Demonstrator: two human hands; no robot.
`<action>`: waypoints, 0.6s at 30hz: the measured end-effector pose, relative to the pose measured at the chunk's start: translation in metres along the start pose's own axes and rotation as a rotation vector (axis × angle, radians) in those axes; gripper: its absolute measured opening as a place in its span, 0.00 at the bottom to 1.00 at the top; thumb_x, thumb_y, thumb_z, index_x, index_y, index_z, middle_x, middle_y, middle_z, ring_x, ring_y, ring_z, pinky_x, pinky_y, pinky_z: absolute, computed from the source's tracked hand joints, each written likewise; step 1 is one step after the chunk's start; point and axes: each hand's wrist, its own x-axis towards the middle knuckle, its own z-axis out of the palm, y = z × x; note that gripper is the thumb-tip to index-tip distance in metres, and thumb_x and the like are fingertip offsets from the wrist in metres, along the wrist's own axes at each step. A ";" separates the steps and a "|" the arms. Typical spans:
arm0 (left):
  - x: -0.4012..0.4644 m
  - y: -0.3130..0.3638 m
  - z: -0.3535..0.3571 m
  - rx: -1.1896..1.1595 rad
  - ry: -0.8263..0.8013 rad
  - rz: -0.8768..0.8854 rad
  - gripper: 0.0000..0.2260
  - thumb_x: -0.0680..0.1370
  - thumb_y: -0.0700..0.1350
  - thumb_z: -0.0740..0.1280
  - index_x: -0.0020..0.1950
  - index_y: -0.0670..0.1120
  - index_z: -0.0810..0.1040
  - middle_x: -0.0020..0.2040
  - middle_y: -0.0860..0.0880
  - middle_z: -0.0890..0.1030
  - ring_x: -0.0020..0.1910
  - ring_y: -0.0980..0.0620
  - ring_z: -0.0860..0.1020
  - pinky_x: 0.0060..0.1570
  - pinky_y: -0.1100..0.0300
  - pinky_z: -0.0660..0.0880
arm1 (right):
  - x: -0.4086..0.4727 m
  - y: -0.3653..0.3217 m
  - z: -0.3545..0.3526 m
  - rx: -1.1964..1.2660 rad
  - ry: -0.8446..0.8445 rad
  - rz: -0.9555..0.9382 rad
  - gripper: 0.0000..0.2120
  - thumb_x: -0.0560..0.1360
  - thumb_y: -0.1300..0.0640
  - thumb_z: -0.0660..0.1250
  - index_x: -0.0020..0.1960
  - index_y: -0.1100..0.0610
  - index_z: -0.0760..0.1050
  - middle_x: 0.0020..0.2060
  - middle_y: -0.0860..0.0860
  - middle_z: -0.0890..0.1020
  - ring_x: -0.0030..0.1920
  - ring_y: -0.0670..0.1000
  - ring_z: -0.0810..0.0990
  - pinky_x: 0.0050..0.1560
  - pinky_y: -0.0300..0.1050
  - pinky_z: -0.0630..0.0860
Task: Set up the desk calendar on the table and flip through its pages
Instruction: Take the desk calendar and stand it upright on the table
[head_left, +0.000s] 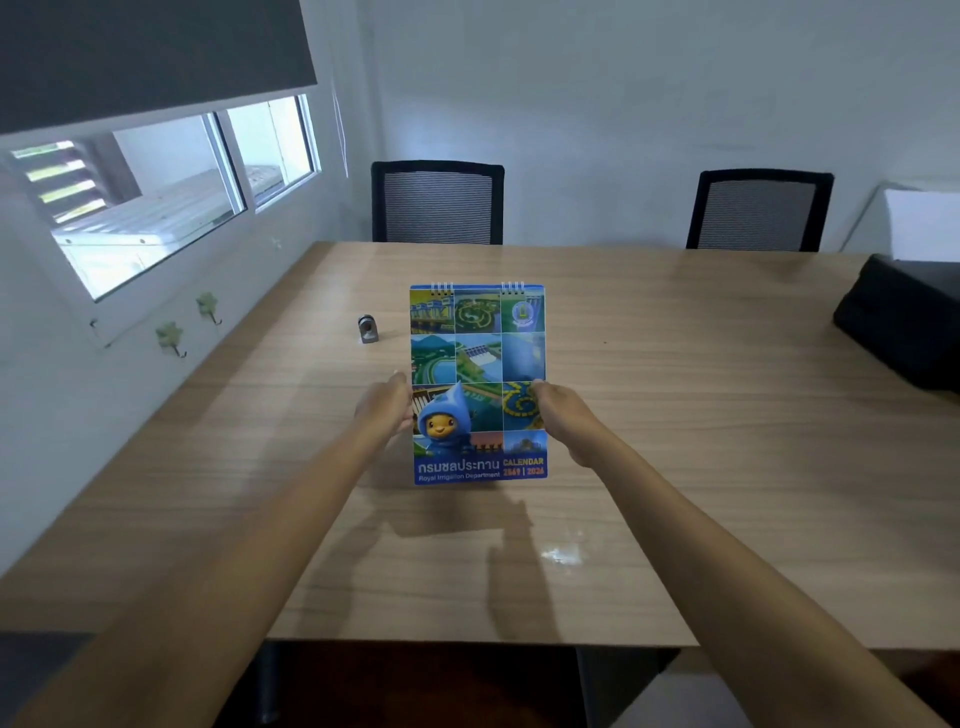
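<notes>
Calendar (478, 382) upright over middle of wooden table (675, 415), cover facing camera, spiral binding on top edge, bottom edge at or just above tabletop — contact not clear. Gripped at both side edges, lower half. Left hand (384, 410) clamped on calendar's left edge, fingers hidden behind cover. Right hand (563, 421) clamped on right edge, fingertips (537, 387) curled over front of cover. Both forearms reaching in from near side of calendar.

Small grey metallic object (368, 329), kind unclear, standing on table just left of calendar's upper part, apart from it. Black bag-like item (904, 322) on table well right of calendar, at far right edge. Glossy wet-looking spot (563, 556) on tabletop nearer than calendar, slightly right. Two black mesh chairs behind calendar at far table edge: one (437, 202) straight behind, other (759, 210) behind and right. Window (166, 192) and two green wall hooks (189, 325) left of calendar. Tabletop right around calendar bare except grey object.
</notes>
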 end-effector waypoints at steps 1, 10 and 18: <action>0.000 0.000 0.000 0.010 -0.001 0.005 0.16 0.80 0.53 0.51 0.38 0.47 0.70 0.36 0.47 0.72 0.35 0.51 0.72 0.35 0.60 0.71 | -0.001 -0.001 0.001 -0.015 -0.002 -0.006 0.17 0.81 0.47 0.49 0.52 0.57 0.71 0.47 0.55 0.76 0.44 0.51 0.72 0.48 0.46 0.66; -0.005 0.008 -0.010 0.019 0.028 -0.003 0.06 0.75 0.37 0.60 0.40 0.45 0.75 0.38 0.45 0.76 0.33 0.53 0.72 0.35 0.62 0.71 | -0.004 -0.004 -0.020 0.035 0.122 0.011 0.23 0.74 0.53 0.69 0.65 0.59 0.68 0.52 0.55 0.76 0.50 0.54 0.77 0.47 0.49 0.75; -0.012 0.013 -0.023 -0.097 -0.159 -0.040 0.07 0.77 0.35 0.61 0.41 0.44 0.75 0.38 0.47 0.76 0.34 0.54 0.71 0.36 0.64 0.70 | 0.004 -0.002 -0.038 0.307 0.004 0.125 0.14 0.68 0.61 0.75 0.32 0.54 0.70 0.19 0.46 0.76 0.18 0.41 0.69 0.21 0.34 0.65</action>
